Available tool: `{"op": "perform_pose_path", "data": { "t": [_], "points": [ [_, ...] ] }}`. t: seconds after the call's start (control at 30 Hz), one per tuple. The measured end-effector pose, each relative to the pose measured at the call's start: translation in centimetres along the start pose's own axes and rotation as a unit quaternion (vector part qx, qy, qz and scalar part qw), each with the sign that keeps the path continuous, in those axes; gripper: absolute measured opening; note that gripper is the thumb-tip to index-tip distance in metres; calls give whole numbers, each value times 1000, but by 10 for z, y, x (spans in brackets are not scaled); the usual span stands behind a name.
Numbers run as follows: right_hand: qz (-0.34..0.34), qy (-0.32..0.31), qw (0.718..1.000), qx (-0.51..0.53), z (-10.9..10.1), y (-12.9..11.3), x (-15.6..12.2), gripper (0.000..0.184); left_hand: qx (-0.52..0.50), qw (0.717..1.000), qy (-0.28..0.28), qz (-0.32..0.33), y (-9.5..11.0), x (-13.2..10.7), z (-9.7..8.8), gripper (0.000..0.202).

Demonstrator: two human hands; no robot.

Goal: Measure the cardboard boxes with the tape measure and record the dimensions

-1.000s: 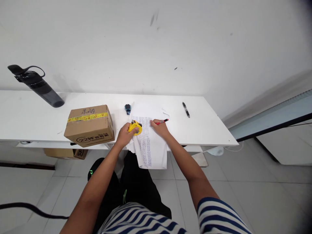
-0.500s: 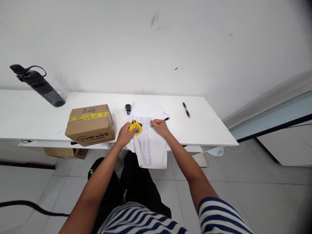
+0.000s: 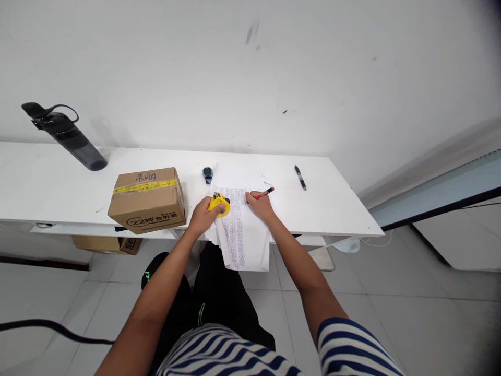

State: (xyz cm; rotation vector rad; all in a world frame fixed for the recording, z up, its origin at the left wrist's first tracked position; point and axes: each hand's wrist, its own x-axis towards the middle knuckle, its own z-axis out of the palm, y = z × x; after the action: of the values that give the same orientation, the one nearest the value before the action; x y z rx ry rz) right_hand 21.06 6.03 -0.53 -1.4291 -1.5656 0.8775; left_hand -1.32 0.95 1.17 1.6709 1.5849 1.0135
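Observation:
My left hand [image 3: 201, 215] is closed on a yellow tape measure [image 3: 222, 205], held over the left side of the paper. In my right hand [image 3: 259, 205] is a red and black pen [image 3: 263, 193], its tip end down at the sheet. The white paper [image 3: 254, 240] carries columns of dense blue handwriting and hangs over the table's front edge, its left side curled. Whether the tape blade is drawn out I cannot tell. A dark digital watch [image 3: 207, 175] lies just beyond the paper's left corner.
On the white table [image 3: 332, 209] a taped cardboard box [image 3: 146, 201] sits left of my hand, with a dark water bottle [image 3: 80, 146] behind it. A black pen [image 3: 300, 177] lies to the right. Below the table is another cardboard box [image 3: 97, 244].
The whole view has shifted slightly. My right hand with the pen has moved a little to the right along the writing. My left hand keeps its hold on the tape measure.

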Motion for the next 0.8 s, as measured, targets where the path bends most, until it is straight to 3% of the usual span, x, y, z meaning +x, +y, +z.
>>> {"op": "perform_pose_path", "data": {
  "t": [0.2, 0.33, 0.47, 0.5, 0.57, 0.6, 0.7, 0.77, 0.8],
  "points": [
    [-15, 3, 1000, -22, 0, -2, 0, 37, 5, 1000, 9, 14, -1, -3, -1, 35],
    [-64, 51, 987, -136, 7, -4, 0, 34, 54, 998, 18, 38, 0, -9, 0, 35],
    [-54, 51, 985, -158, 13, -24, 0, 65, 58, 996, 43, 60, 3, -18, -3, 32],
    [-62, 24, 990, -125, 13, -33, -1, 68, 48, 995, 57, 68, 4, -22, -5, 32],
    [-92, -103, 990, -12, 12, -56, -7, 66, 21, 991, 95, 94, 7, -30, -12, 37],
    [-111, -194, 973, 53, 12, -69, -12, 63, 2, 987, 118, 111, 10, -35, -17, 41],
    [-149, -424, 871, 201, 16, -109, -34, 62, -93, 961, 200, 167, 23, -52, -34, 59],
    [-171, -477, 826, 248, 25, -135, -52, 66, -158, 935, 250, 194, 36, -64, -48, 67],
    [-183, -476, 820, 262, 32, -147, -60, 69, -174, 924, 271, 205, 44, -69, -56, 70]
  ]
}}
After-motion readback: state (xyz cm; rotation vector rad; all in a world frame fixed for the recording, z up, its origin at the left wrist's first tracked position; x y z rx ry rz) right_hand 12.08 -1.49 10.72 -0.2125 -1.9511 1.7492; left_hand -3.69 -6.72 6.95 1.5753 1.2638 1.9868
